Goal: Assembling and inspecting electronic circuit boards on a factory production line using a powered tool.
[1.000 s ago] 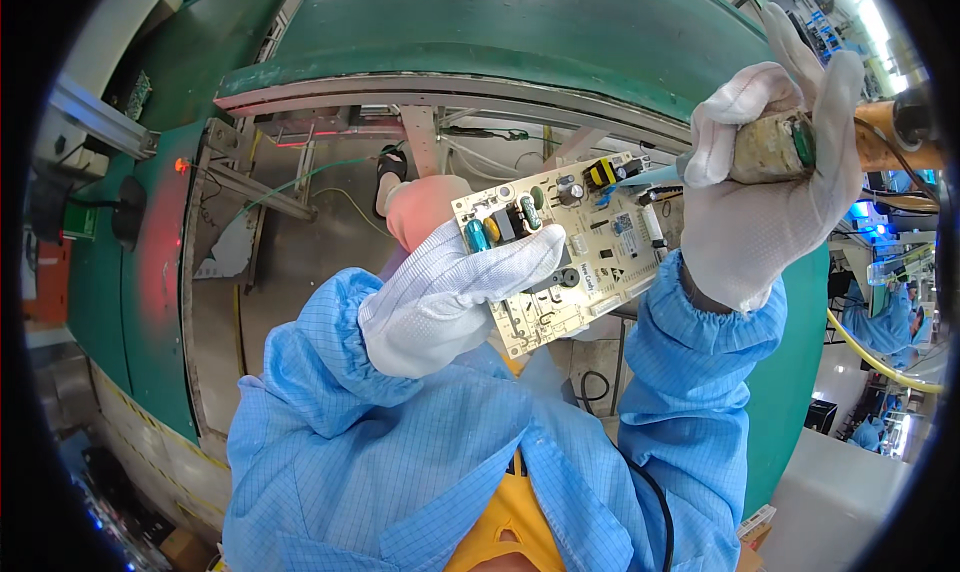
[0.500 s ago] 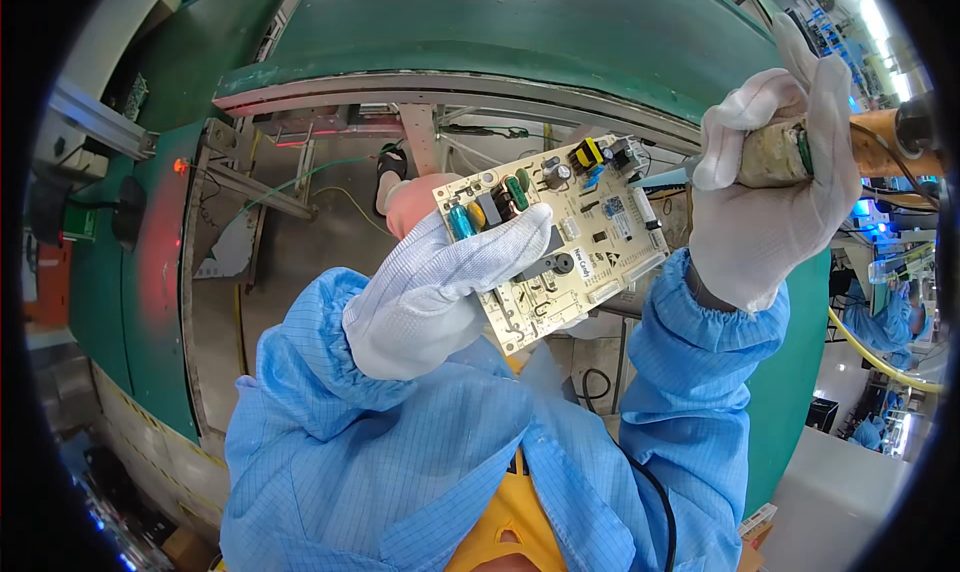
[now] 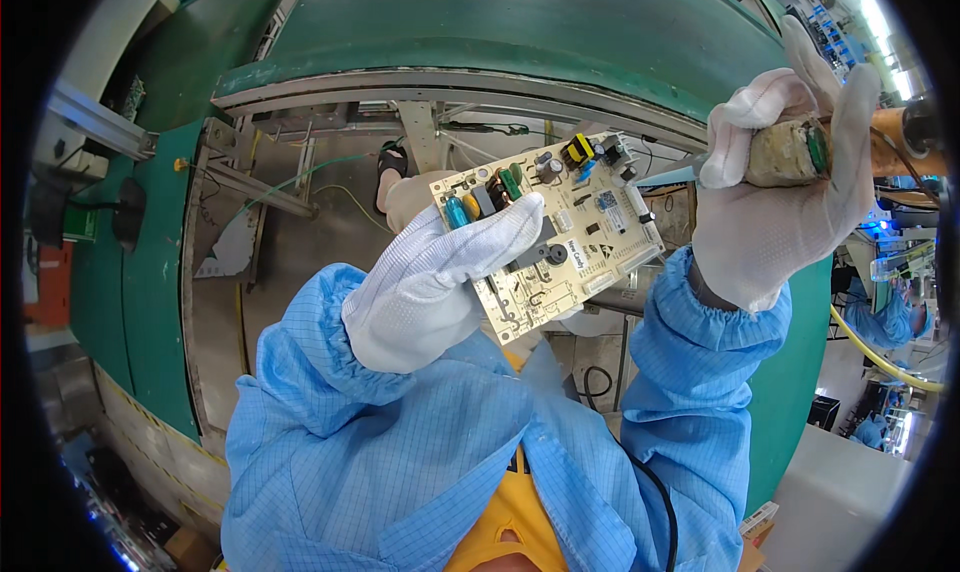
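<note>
A cream circuit board (image 3: 590,242) is held tilted in front of my chest, its component side up. Capacitors, a yellow-and-black transformer (image 3: 578,150) and connectors stand on it. My left hand (image 3: 420,292), in a white glove, grips the board's left side, the thumb lying over its face and the other fingers hidden beneath. To the right, my gloved right hand (image 3: 770,197) is closed round a tool with a worn, tan block-like handle (image 3: 785,155), green at one end. A pale blue tapered piece (image 3: 668,176) reaches from that hand toward the board's right edge, apparently part of the tool.
A green work surface (image 3: 500,22) with a metal edge rail (image 3: 480,87) runs across the far side. Another green panel (image 3: 160,302) stands at left. A copper-coloured cylinder (image 3: 900,142) is beside my right hand; a yellow hose (image 3: 880,357) curves below it.
The board and my left hand have shifted slightly left. My right hand has moved slightly right with the tool. The red glow on the left panel has gone.
</note>
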`<state>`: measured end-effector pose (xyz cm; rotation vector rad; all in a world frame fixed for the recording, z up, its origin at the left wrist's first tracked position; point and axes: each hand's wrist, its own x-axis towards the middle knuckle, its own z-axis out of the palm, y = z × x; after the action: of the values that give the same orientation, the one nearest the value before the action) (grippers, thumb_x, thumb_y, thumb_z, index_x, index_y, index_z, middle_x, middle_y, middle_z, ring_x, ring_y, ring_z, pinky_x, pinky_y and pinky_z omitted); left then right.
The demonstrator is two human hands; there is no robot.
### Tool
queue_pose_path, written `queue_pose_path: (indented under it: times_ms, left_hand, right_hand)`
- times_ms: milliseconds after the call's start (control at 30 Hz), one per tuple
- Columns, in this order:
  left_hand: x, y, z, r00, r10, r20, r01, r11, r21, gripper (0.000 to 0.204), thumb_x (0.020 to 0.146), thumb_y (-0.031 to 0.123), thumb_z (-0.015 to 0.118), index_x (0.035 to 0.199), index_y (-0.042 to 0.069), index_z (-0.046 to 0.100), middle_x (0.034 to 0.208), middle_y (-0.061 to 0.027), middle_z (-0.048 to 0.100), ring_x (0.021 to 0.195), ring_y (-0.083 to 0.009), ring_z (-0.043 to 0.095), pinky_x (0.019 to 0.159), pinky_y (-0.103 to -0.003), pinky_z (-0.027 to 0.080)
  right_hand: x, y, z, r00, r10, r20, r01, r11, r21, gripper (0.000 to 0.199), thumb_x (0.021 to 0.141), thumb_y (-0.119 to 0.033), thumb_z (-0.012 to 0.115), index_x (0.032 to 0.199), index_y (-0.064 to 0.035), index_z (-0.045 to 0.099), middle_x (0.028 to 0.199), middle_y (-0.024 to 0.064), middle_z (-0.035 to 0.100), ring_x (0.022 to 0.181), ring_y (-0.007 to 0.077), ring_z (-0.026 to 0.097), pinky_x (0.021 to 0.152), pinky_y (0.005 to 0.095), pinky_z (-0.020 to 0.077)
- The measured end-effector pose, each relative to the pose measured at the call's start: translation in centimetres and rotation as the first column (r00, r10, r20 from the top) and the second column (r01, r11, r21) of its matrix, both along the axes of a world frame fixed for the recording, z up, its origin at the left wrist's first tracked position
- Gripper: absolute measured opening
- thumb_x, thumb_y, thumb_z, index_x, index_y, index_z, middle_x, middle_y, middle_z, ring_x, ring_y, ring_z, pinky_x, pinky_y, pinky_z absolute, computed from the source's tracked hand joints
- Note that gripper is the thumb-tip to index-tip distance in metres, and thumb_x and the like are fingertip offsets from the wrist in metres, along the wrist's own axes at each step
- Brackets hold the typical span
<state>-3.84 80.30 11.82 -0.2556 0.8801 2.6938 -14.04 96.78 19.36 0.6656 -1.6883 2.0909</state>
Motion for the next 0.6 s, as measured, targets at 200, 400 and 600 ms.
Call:
queue_pose_path:
  times_ms: [200,400,600]
  left_hand:
    - [-0.5,-0.7,-1.1,0.999,0.014,-0.035,-0.01,0.993,0.115,0.042,0.096,0.02,0.055,0.131,-0.001,0.045,0.123,-0.0168,0.059,0.108,-0.0247,0.063,0.091,-0.035,0.056]
    - [-0.2,-1.0,-2.5,0.97,0.018,-0.241,0.006,0.995,0.097,0.049,0.094,0.02,0.058,0.135,0.0,0.042,0.129,-0.0123,0.056,0.117,-0.019,0.057,0.1,-0.031,0.048]
    - [-0.1,-1.4,-2.6,0.949,-0.002,-0.315,0.019,0.999,0.051,0.053,0.092,0.02,0.06,0.138,0.002,0.04,0.134,-0.0094,0.054,0.121,-0.0141,0.054,0.106,-0.028,0.042]
  right_hand:
    - [-1.0,0.2,-0.6,0.944,0.232,-0.233,-0.222,0.973,0.071,0.058,0.1,-0.039,0.038,0.118,0.0138,0.054,0.069,0.0084,0.055,0.049,0.0108,0.043,0.04,0.0227,0.0351]
    - [0.2,0.6,-0.5,0.994,0.089,-0.065,-0.086,0.995,0.046,0.056,0.1,-0.036,0.037,0.119,0.0137,0.054,0.069,0.0073,0.054,0.047,0.011,0.044,0.04,0.0225,0.0344]
    - [-1.8,0.7,-0.7,0.951,0.273,-0.147,-0.259,0.96,0.107,0.052,0.099,-0.032,0.038,0.118,0.0131,0.055,0.07,0.008,0.055,0.046,0.0114,0.043,0.039,0.0229,0.0341]
